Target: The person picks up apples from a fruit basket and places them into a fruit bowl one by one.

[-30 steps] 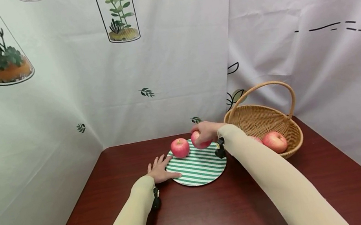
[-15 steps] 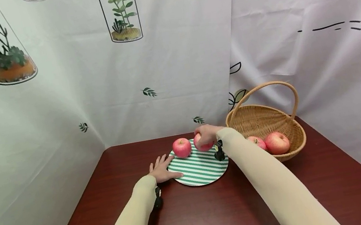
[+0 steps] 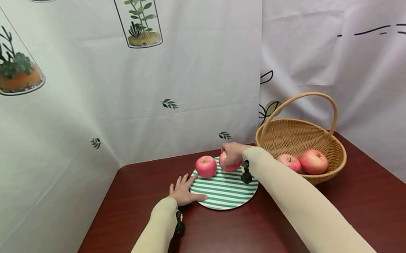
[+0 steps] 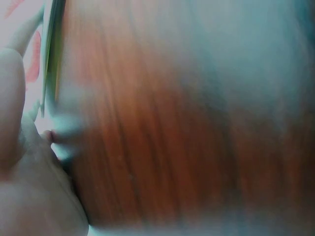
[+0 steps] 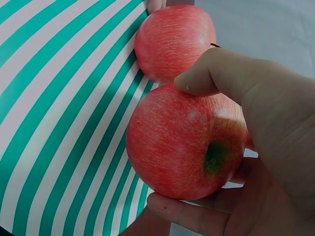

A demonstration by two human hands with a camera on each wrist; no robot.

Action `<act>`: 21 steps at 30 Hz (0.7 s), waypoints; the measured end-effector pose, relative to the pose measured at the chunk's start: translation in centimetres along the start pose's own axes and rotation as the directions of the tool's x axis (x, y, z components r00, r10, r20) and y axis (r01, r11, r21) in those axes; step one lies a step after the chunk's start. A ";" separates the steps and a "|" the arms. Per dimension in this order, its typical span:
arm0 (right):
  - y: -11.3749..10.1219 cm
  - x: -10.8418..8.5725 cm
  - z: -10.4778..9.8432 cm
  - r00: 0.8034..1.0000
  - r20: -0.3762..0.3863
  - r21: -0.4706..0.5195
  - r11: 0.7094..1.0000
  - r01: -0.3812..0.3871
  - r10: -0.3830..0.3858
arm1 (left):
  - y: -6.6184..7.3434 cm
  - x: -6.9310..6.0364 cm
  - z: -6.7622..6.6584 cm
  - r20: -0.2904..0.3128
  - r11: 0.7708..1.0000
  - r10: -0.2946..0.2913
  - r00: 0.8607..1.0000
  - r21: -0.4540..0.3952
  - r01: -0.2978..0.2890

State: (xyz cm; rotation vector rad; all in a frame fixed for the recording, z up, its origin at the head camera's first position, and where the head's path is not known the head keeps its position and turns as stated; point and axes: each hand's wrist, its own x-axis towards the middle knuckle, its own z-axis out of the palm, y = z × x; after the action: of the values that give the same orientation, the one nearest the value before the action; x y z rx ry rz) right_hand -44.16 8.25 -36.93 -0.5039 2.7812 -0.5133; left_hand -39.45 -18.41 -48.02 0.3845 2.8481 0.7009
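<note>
A round green-and-white striped placemat [image 3: 224, 192] lies on the dark wooden table. My left hand [image 3: 182, 192] rests at its left edge, fingers spread and straight; in the left wrist view part of that hand [image 4: 29, 162] shows beside the mat's thin rim. Over the mat's back right, my right hand [image 3: 233, 153] grips a red apple [image 3: 228, 164], with thumb and fingers around it. The right wrist view shows the held apple [image 5: 172, 142] close to the mat, its hollow facing the palm. Another red apple [image 3: 206, 167] sits at the mat's back left, beside the held one.
A wicker basket [image 3: 293, 134] with a tall handle stands at the right, tilted toward me. Two apples show inside, a nearer-left apple [image 3: 289, 163] and a right apple [image 3: 314, 162]. A printed white curtain [image 3: 193, 70] hangs behind the table.
My right hand has come down slightly with the apple, toward the mat. The left hand keeps its place at the mat's edge. The head view has shifted a little.
</note>
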 end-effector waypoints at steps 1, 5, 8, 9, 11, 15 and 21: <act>0.0 0.1 0.1 1.000 0.000 0.003 1.000 0.001 -0.001 | 0.0 0.0 0.0 0.004 1.000 -0.002 1.000 0.001 0.002; 0.4 0.7 0.4 1.000 -0.003 0.004 1.000 0.006 -0.006 | 0.0 0.0 0.0 0.008 1.000 -0.006 1.000 -0.001 0.006; 0.6 1.0 0.6 1.000 -0.003 0.000 1.000 0.009 -0.009 | 0.2 -0.1 0.0 0.015 1.000 -0.010 1.000 -0.003 0.010; 0.7 1.1 0.7 1.000 -0.002 -0.001 1.000 0.011 -0.011 | 0.2 -0.2 -0.1 0.015 1.000 -0.010 1.000 -0.004 0.010; 0.7 1.2 0.8 1.000 -0.003 0.001 1.000 0.013 -0.013 | 0.5 -0.4 -0.2 0.022 1.000 -0.013 1.000 -0.001 0.013; 0.7 1.4 0.9 1.000 -0.013 0.009 1.000 0.012 -0.012 | 1.0 -1.0 -0.5 0.017 1.000 -0.005 1.000 0.006 0.005; 0.6 1.4 1.2 1.000 -0.031 -0.021 1.000 -0.002 0.002 | 0.9 -1.0 -0.5 0.012 1.000 -0.008 1.000 0.001 0.008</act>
State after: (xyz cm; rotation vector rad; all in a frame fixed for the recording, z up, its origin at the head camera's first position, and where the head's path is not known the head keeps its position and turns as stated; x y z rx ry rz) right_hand -45.24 7.87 -38.51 -0.5017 2.8189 -0.4965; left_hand -38.47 -18.14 -47.04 0.3764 2.8373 0.6931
